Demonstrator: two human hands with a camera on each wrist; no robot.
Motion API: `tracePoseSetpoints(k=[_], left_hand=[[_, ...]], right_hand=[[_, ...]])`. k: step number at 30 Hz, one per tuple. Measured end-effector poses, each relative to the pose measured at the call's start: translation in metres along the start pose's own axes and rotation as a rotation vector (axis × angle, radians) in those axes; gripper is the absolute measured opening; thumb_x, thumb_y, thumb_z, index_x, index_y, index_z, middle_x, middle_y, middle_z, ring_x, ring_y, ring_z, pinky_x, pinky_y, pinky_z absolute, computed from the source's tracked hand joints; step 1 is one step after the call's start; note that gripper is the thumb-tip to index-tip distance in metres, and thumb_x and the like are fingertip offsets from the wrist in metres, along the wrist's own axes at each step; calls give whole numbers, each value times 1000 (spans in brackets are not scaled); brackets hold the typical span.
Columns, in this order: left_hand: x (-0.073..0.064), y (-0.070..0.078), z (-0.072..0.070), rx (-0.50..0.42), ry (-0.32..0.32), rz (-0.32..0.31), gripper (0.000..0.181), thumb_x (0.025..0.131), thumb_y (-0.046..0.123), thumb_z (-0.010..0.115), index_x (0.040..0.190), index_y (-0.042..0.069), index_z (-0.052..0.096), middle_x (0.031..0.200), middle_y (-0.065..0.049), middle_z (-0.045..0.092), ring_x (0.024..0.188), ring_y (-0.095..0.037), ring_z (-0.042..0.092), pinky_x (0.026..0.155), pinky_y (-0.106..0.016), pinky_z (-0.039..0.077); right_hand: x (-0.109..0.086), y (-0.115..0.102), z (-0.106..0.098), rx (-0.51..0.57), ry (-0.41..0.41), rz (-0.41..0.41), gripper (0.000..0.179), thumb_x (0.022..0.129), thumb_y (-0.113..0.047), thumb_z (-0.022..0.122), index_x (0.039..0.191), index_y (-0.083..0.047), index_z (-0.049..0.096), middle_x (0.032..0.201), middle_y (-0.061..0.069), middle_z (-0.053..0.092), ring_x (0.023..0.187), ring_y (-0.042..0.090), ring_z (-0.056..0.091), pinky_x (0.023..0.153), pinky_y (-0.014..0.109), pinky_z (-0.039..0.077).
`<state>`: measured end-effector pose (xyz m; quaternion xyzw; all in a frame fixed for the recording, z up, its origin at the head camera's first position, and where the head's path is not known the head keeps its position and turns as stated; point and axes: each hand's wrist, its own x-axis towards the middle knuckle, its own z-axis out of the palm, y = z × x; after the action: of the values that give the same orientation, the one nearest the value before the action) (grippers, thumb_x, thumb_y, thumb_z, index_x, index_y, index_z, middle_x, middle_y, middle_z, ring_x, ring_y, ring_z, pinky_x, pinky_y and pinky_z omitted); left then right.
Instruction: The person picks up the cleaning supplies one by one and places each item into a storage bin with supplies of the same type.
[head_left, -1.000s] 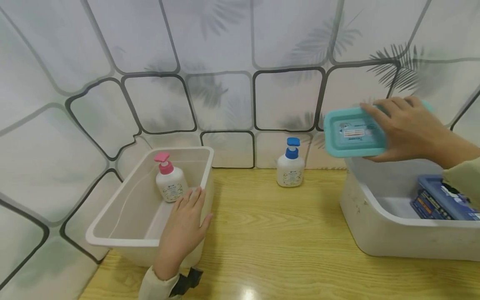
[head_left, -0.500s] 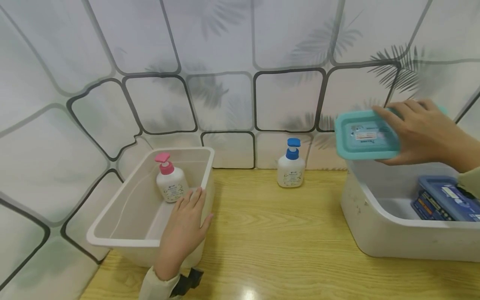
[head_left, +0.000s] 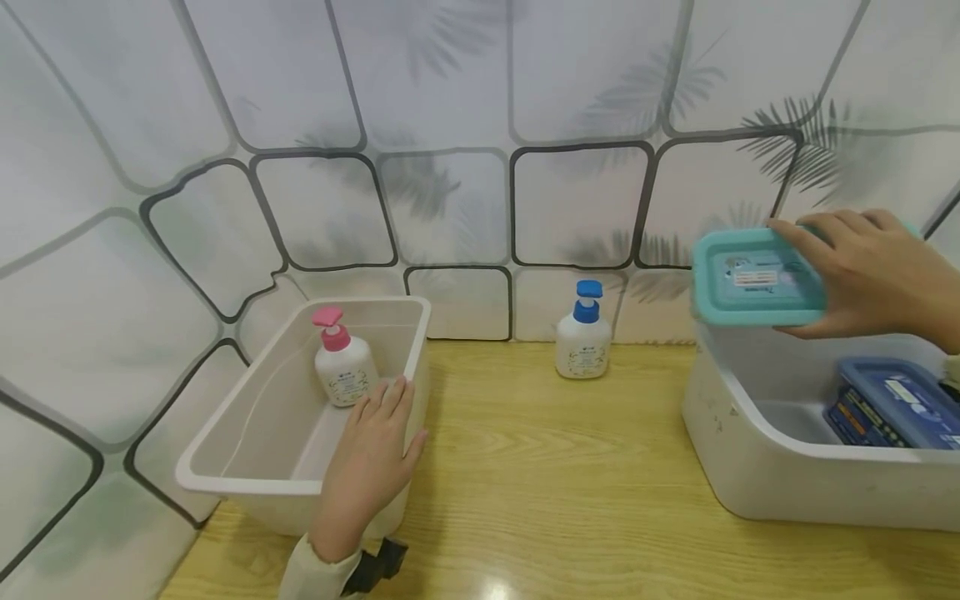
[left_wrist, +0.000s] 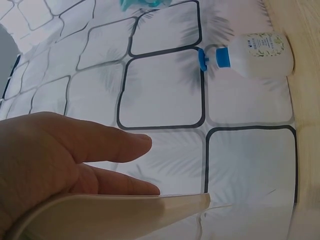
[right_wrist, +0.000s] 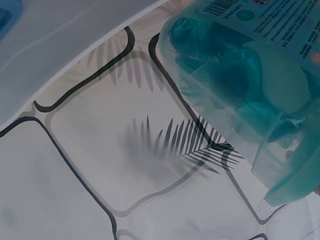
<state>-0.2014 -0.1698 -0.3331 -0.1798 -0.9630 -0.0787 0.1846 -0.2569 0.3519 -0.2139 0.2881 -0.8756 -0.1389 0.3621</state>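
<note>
My right hand [head_left: 881, 279] grips a clear plastic box of laundry pods [head_left: 757, 277] by its teal lid's far and near edges, above the left part of the right bin [head_left: 731, 408]. Teal pods show through the wall of the laundry pod box [right_wrist: 235, 75] in the right wrist view. My left hand [head_left: 371, 462] rests with extended fingers on the right rim of the left bin [head_left: 247, 486]. In the left wrist view, the left hand [left_wrist: 65, 155] lies along that rim. A white pump bottle with a pink top [head_left: 347, 367] stands inside the left bin, just past the fingertips.
A white pump bottle with a blue top [head_left: 583, 342] stands on the wooden table [head_left: 547, 475] between the bins, near the patterned wall covering [head_left: 577, 200]. A blue-lidded box [head_left: 903, 400] lies in the right bin.
My right hand has carried the laundry pod box rightward and slightly down, over the right bin. My left hand stays on the left bin's rim.
</note>
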Motion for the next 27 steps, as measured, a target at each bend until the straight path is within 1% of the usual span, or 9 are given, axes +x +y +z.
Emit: tracePoseSetpoints(k=[4, 8, 9, 11, 14, 16, 19, 22, 27], left_hand=[[0, 0, 1, 7, 1, 2, 58, 87, 27, 65, 134, -4, 49, 141, -20, 47, 132, -38, 42, 110, -52, 33], [0, 0, 0, 12, 1, 7, 58, 87, 27, 65, 133, -4, 49, 140, -20, 48, 132, -38, 42, 110, -52, 33], [0, 1, 0, 14, -3, 8, 58, 87, 27, 65, 134, -4, 48, 141, -20, 47, 132, -37, 42, 110, -52, 33], [0, 1, 0, 17, -12, 7, 59, 88, 28, 64, 134, -4, 47, 141, -20, 47, 133, -37, 41, 111, -52, 32], [1, 1, -1, 20, -30, 6, 60, 88, 28, 64, 136, -4, 46, 142, -20, 46, 134, -37, 40, 111, -52, 32], [1, 1, -1, 19, -38, 6, 60, 89, 28, 63, 136, -4, 45, 143, -20, 45, 134, -37, 39, 111, -52, 31], [0, 1, -1, 15, -41, 9, 60, 90, 27, 62, 137, -4, 44, 143, -20, 44, 135, -37, 39, 112, -51, 31], [0, 1, -1, 17, -35, 28, 58, 92, 24, 58, 138, -6, 41, 144, -20, 43, 135, -36, 39, 113, -50, 31], [2, 1, 1, 11, -32, 55, 52, 94, 17, 52, 138, -9, 40, 144, -22, 42, 134, -37, 39, 113, -49, 30]], right_hand=[[-7, 3, 0, -6, -38, 22, 128, 48, -99, 38, 132, -2, 45, 106, 28, 57, 95, 45, 52, 74, 62, 43], [-13, 6, 1, -11, -35, 22, 130, 48, -100, 36, 133, -2, 45, 104, 29, 57, 91, 46, 54, 70, 61, 44], [-14, 7, 1, -18, -44, 27, 131, 47, -100, 37, 134, -2, 44, 104, 29, 57, 90, 46, 54, 70, 61, 44], [-17, 7, 2, -30, -73, 41, 134, 41, -98, 47, 135, -2, 42, 104, 30, 56, 89, 47, 54, 70, 62, 44], [-21, 7, 2, -48, -129, 72, 139, 33, -90, 62, 137, -2, 40, 106, 30, 55, 91, 48, 53, 72, 64, 43], [-23, 6, 2, -50, -151, 86, 138, 29, -83, 69, 136, -2, 40, 106, 31, 55, 92, 48, 53, 74, 65, 43], [-25, 4, 2, -52, -177, 99, 135, 27, -75, 75, 135, -2, 41, 107, 31, 55, 94, 48, 53, 77, 65, 43], [-27, 3, 3, -53, -207, 112, 132, 26, -66, 80, 134, -1, 41, 108, 31, 55, 96, 48, 53, 79, 66, 42], [-29, 4, 8, -42, -258, 132, 127, 28, -57, 84, 134, -2, 40, 112, 30, 55, 101, 47, 51, 83, 67, 41]])
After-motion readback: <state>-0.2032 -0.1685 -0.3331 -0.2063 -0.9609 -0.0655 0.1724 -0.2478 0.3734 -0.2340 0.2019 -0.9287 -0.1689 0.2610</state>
